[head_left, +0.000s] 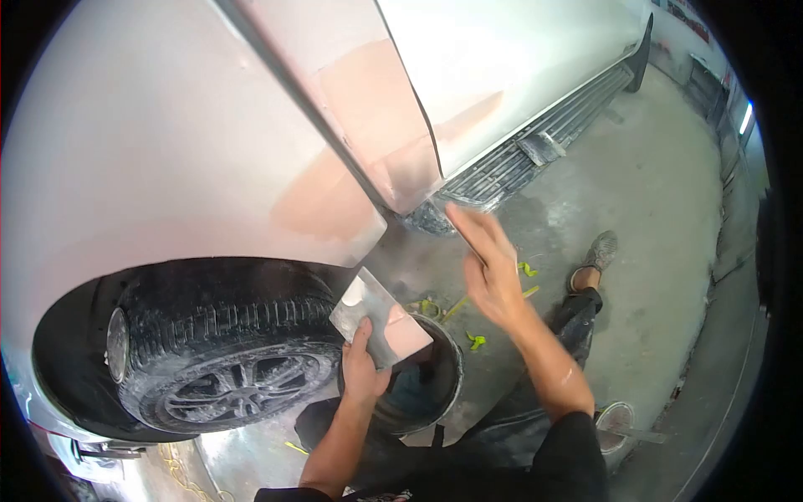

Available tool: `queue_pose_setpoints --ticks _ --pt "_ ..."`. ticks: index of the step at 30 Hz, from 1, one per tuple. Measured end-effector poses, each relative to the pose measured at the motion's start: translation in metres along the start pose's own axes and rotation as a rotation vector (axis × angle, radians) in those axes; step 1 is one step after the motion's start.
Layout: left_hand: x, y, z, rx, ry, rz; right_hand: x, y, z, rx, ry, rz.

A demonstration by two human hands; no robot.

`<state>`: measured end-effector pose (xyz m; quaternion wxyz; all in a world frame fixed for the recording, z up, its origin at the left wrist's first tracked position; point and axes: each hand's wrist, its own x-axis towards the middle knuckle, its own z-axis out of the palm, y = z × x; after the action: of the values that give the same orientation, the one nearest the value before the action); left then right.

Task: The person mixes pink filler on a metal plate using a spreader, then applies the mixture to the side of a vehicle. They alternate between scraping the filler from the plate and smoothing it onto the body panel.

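Note:
My left hand grips a flat metal mixing plate, thumb on top. A pink lump of filler lies on the plate's right part, and a pale smear near its upper corner. My right hand is raised in front of the car's lower corner, slightly blurred. Its fingers are stretched together over the thumb, with a thin dark edge between them that I cannot make out. Pink filler patches show on the white fender and on the door-side panel.
Below the plate stands a dark bucket. A dusty wheel is at the left, a ribbed side step at the upper right. Yellow-green tape scraps lie on the floor. A round tin with a flat strip across it sits at lower right.

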<state>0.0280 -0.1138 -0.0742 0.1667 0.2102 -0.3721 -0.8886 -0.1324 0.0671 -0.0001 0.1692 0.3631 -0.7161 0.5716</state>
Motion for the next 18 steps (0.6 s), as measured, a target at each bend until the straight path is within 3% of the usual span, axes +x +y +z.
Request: queue_pose_setpoints --ticks 2,5,8,14,18 --pt "-0.007 0.003 0.015 -0.001 0.011 0.046 -0.037 -0.017 -0.001 0.206 -0.177 0.027" --pt "-0.008 -0.013 0.001 0.11 0.081 0.193 -0.082 -0.042 0.007 0.273 -0.43 0.13" --pt "-0.022 0.012 0.017 0.004 0.113 0.131 -0.099 -0.02 -0.009 -0.557 -0.643 -0.098" --pt "-0.025 0.012 0.017 0.156 0.097 0.371 -0.078 -0.051 -0.018 -0.643 -0.373 -0.18" --pt "-0.03 0.011 0.008 0.291 0.082 0.323 -0.078 -0.058 -0.002 -0.707 -0.384 -0.354"
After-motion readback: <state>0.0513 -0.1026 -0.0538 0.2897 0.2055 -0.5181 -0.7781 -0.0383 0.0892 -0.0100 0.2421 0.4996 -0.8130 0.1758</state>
